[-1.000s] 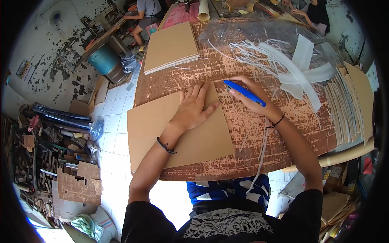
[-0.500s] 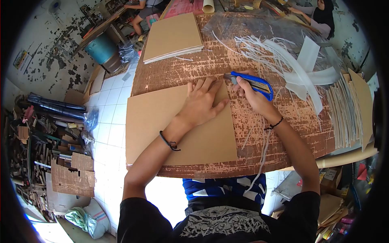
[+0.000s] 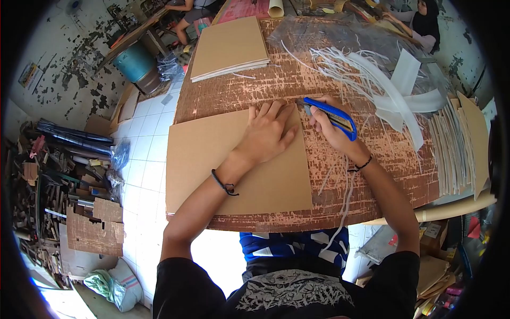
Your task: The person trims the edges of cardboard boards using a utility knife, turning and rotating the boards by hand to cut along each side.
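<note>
My left hand (image 3: 266,133) lies flat with its fingers spread on a brown cardboard sheet (image 3: 212,159), near the sheet's upper right corner. My right hand (image 3: 332,127) is closed around a blue utility knife (image 3: 332,110). The knife's blade end points left, at the sheet's upper right corner; whether it touches the sheet I cannot tell. Both the sheet and my hands are over a worn brown tabletop (image 3: 366,183). Thin white strips hang by my right wrist over the table's front edge.
Stacked cardboard sheets (image 3: 231,48) sit at the back left. White strips (image 3: 345,66) and wider white pieces (image 3: 406,74) lie on clear plastic at the back right. Upright boards (image 3: 451,143) line the right edge. Two people (image 3: 425,24) (image 3: 194,13) are in the background.
Over the last second my right hand has turned the knife so its blade end comes to the sheet's corner. My left hand stays on the sheet. The view has shifted slightly.
</note>
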{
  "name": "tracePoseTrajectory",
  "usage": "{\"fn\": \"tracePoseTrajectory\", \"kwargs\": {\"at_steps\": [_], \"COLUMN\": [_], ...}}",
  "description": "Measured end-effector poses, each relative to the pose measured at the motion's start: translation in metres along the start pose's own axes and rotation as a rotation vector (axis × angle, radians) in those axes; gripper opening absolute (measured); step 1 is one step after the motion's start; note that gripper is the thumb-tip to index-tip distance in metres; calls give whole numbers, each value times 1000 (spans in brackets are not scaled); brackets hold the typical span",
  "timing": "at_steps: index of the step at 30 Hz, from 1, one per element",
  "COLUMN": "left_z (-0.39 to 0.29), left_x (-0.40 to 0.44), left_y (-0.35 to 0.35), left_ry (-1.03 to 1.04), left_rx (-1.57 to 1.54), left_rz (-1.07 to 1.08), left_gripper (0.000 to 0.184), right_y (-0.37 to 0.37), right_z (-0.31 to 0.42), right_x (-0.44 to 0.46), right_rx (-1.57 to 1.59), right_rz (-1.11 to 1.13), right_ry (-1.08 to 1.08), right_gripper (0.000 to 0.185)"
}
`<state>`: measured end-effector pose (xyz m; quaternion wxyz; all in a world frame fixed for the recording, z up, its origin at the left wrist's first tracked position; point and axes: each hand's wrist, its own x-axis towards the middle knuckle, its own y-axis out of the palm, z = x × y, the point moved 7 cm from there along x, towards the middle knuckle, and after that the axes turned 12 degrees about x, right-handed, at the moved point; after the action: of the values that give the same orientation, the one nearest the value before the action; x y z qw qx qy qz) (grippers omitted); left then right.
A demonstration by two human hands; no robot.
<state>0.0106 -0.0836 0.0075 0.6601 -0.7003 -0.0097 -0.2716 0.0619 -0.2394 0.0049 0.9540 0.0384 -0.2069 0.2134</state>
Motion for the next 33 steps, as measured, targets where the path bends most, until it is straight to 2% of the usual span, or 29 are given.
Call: {"fn": "tracePoseTrajectory", "kwargs": {"at_steps": [3, 7, 10, 16, 17, 20, 23, 26, 29, 30, 31, 33], "left_z": [0, 1, 2, 8, 9, 7, 8, 12, 15, 13, 16, 24], "left_x": [1, -1, 1, 6, 7, 11, 14, 41, 58, 63, 65, 67], "left_y": [0, -1, -3, -4, -3, 3, 6, 0, 4, 7, 12, 28], "left_ry": [3, -8, -23, -56, -62, -85, -96, -132, -187, -140, -89, -15], "left_rx": [-2, -25, -51, -41, -33, -103, -78, -7, -249, -302, -353, -453], "left_rz": [1, -10, -10, -76, -99, 3, -8, 264, 356, 356, 357, 401], "left_gripper": [52, 53, 54, 56, 56, 57, 51, 41, 37, 38, 39, 40], "right_y": [-4, -17, -22, -21, -21, -22, -27, -28, -27, -26, -25, -27], "right_z": [-2, -6, -6, 4, 2, -2, -8, -16, -5, 1, 4, -1], "right_x": [-5, -12, -7, -4, -4, -1, -3, 1, -4, -5, -4, -5], "right_rx": [-73, 69, 85, -100, -118, -22, 39, 67, 7, -29, -40, -5], "right_rz": [38, -85, -123, -112, -104, -114, -127, -115, -97, -90, -103, -77], "right_ry": [66, 233, 172, -68, -41, -38, 34, 15, 8, 3, -115, -58], "right_gripper": [17, 21, 23, 23, 25, 25, 25, 25, 25, 25, 24, 23]}}
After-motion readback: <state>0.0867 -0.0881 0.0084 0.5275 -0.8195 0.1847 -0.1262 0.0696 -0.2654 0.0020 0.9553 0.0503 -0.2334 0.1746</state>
